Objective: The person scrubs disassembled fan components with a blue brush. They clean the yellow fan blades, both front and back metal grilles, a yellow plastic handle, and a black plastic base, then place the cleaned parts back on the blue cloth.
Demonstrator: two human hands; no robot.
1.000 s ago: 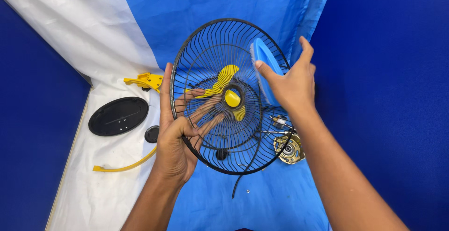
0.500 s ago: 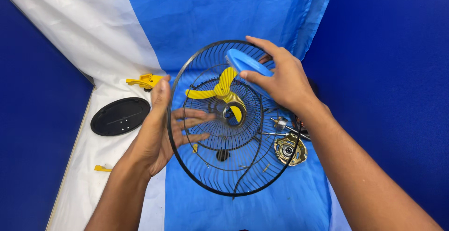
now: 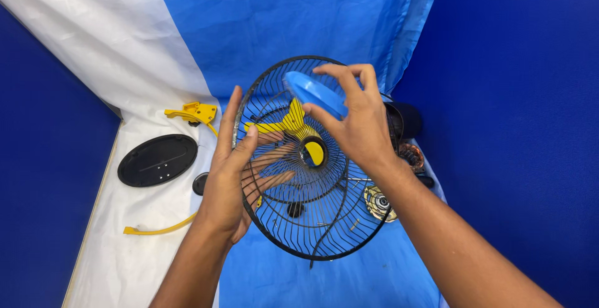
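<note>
A round black wire fan guard is held tilted above the cloth. My left hand grips its left rim, thumb on the front and fingers spread behind the wires. My right hand grasps a blue fan blade at the guard's upper part. Behind the wires sits a yellow blade hub with a yellow centre cap.
A black oval base plate, a yellow bracket, a curved yellow strip and a small black knob lie on the white cloth at left. A metal motor part and a copper-wound motor lie at right on the blue cloth.
The guard has turned and lifted slightly. My right hand moved with the blue blade from the guard's right side to its top. My left hand slid up along the left rim.
</note>
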